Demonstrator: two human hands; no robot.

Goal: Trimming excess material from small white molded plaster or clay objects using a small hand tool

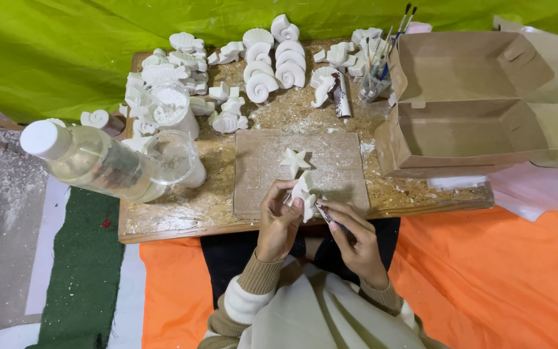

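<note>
The left hand (278,216) is closed around a small white plaster figure (303,194), fingers and thumb pinching it from the sides and holding it just above the near edge of a square brown work board (340,171). The right hand (355,234) is pinched on a thin dark-handled tool (326,214), its tip touching the figure's lower right side. Going from the left: a clear plastic bottle with a white cap (92,158) lies tilted at the left end of the low particleboard table (182,216), beside a clear plastic cup (174,155). Behind them is a crowd of white plaster shells and sea creatures (269,61), ranged in loose rows across the back of the table. A plaster starfish (294,159) lies flat on the board, just beyond the held figure. Further right, a glass jar of paintbrushes (376,81) stands near an open cardboard box (473,110) with its lid folded back. White dust and crumbs cover the tabletop. The held figure looks brittle, so too hard a push of the tool could chip an edge or snap a thin part. It is held over the table's edge and the lap, so a slipping grip could drop it. A slip of the tool could also jab the left thumb close by.
</note>
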